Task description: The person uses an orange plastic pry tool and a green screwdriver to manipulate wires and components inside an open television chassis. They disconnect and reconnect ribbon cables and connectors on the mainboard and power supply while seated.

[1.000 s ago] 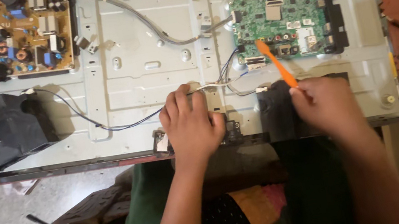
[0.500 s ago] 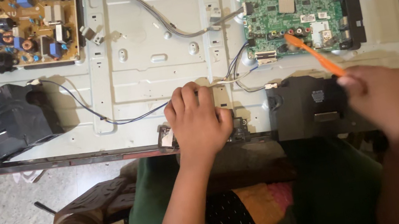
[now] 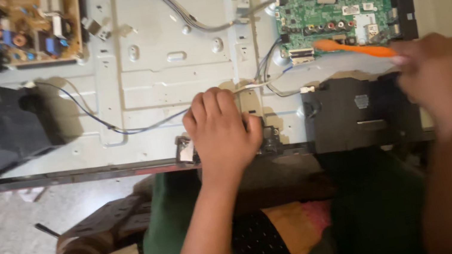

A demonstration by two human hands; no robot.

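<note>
Head view: looking straight down on an opened-up flat TV, grey metal back panel (image 3: 179, 62) lying flat, person sitting at its near edge.
Landmark: the green circuit board (image 3: 334, 7), far right of the panel. Everything below is placed off that.
Right hand (image 3: 439, 81): just below and right of the green board, blurred. It looks closed round the handle of an orange tool (image 3: 352, 47), but I honestly can't tell the exact finger grip.
Orange tool: its working end lies on the bottom edge of the green board, by the row of connectors. Could be a small brush or a pry stick, too smeared to say.
Left hand (image 3: 220, 128): well left of and below the green board, fingers curled and pressed together, palm down on a small dark part at the panel's near edge.
Wires (image 3: 266, 75): thin bundle running from the green board's lower left corner down toward the left hand.
Black speaker box (image 3: 357, 112): directly below the green board, right under the tool hand.
Tan board (image 3: 20, 29): way off left of the green one, far corner.
How to do it well, imo: keep the tool low and light along the board edge, stay off the wire plugs, keep the left hand planted so the panel doesn't shift.
</note>
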